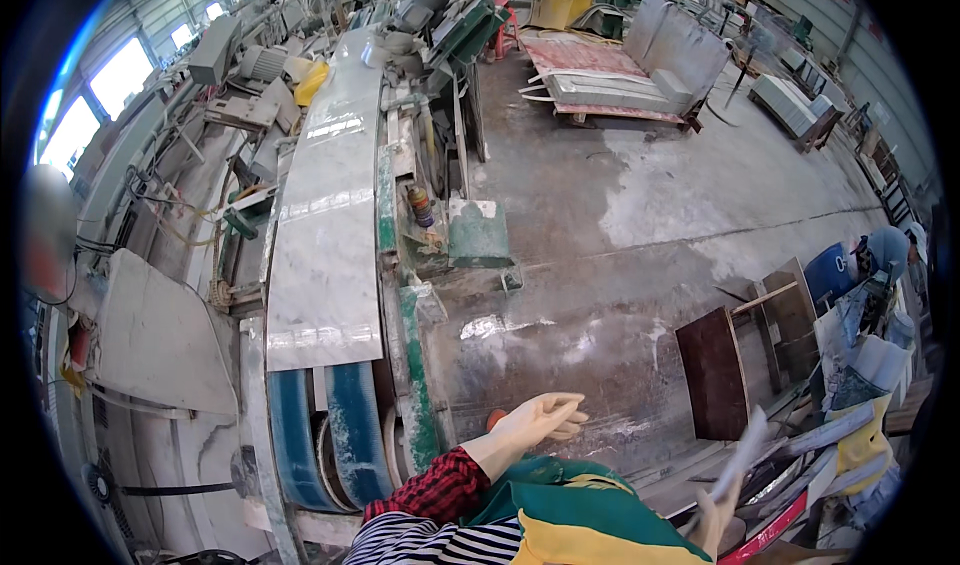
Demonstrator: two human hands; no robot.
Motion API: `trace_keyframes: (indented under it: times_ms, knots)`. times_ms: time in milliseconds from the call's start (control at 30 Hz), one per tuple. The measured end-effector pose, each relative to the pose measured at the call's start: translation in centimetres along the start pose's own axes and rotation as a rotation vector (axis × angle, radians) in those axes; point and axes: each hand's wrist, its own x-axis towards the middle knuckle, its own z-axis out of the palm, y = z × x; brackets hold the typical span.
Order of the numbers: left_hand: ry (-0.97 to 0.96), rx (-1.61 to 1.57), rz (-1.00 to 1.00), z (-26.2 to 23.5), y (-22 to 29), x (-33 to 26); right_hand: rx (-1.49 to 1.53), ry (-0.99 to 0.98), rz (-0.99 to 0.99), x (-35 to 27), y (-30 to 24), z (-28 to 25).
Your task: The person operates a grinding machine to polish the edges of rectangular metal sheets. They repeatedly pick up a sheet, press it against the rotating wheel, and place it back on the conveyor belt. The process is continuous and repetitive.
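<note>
My left hand, in a red-and-black checked cuff, hangs over the wet floor in front of my body. Its fingers are loosely stretched, and I see nothing in them. My right hand is low at the right, closed around the lower end of a long, pale, thin strip. Motion blurs the strip, so its exact kind is unclear. Left of me, a long polished white-grey stone slab lies on a conveyor with blue ribbed belts. Neither hand touches the slab.
A green machine frame runs along the conveyor's right side, with a green box sticking out. At the right stand a dark red board, a blue barrel and a pile of stone strips. Farther off, a pallet carries stone pieces.
</note>
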Motion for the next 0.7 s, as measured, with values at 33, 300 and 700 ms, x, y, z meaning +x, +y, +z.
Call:
trace_keyframes:
  times_ms: [33,300,700]
  knots:
    - [0.014,-0.095,0.036,0.4,0.9,-1.2,-0.047,-0.209,-0.015,2.5,0.6,2.4]
    - [0.421,-0.535,0.523,0.0,1.8,-6.3,-0.692,-1.075,-0.835,-3.0,-19.2,30.8]
    - [1.113,-0.853,0.946,-16.6,-7.3,-21.8,-0.45,-1.424,-1.132,-8.5,-19.5,39.6]
